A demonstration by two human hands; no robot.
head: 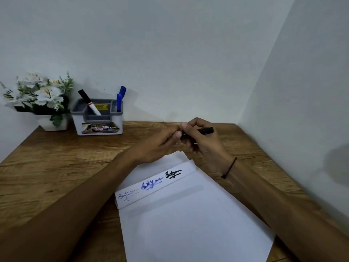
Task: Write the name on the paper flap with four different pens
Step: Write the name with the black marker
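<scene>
Fingers [190, 129] of both hands grip a black pen [204, 131] beyond the thrice-signed paper flap [156, 184].

My surface [47, 167] lies bare along the left, between my left forearm and the far corner. There the pen holder [98, 120] and flower pot [52, 123] stand side by side against the far wall. On the right, the side wall [302, 110] runs close beside my right arm, leaving only a narrow strip. The paper [188, 224] covers the near middle.
</scene>
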